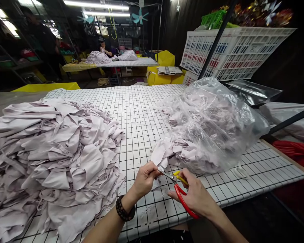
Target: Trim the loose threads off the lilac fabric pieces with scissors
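My left hand (146, 176), with a dark bead bracelet on its wrist, pinches the edge of a pale pinkish fabric piece (160, 153). In my right hand (193, 192) is a pair of scissors (181, 195) with one red and one yellow handle. Their blades are parted and point left, close by my left fingertips at the fabric edge. That fabric piece lies beside the mouth of a clear plastic bag (210, 114) full of similar cloth. Small white scraps (149, 212) lie on the table below my hands.
A large heap of pale garments (73, 145) covers the left of the grid-patterned table (139, 118). White plastic crates (238, 50) stand at the back right, behind a dark slanted pole (216, 40). Farther back, a person (105, 49) sits at another table (141, 62).
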### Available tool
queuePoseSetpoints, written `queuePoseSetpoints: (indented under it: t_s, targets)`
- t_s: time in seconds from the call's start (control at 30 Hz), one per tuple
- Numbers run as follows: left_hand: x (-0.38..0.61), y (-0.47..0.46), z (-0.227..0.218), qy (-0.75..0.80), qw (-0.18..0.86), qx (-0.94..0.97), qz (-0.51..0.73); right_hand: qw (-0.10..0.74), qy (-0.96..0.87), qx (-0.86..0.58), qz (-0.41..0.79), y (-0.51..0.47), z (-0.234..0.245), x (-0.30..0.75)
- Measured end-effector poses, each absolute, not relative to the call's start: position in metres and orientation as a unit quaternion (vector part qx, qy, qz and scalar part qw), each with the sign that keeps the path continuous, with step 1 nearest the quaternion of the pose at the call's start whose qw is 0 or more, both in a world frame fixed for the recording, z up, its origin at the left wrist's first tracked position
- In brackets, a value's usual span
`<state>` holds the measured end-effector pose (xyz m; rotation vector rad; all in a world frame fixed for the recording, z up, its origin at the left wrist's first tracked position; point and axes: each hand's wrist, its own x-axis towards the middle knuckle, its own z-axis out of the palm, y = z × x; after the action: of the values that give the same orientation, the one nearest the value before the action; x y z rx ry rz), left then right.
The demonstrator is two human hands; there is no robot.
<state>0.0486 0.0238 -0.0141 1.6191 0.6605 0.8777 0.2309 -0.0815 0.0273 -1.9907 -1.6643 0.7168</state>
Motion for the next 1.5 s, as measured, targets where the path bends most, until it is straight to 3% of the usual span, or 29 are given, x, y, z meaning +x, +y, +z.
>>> queuePoseSetpoints:
  t_s: [1.5]
  targets:
    - [0.04,0.02,-0.014,0.26,0.61,0.66,0.353,0.212,-0.663,-0.701,0.154,-0.07,0.021,0.225]
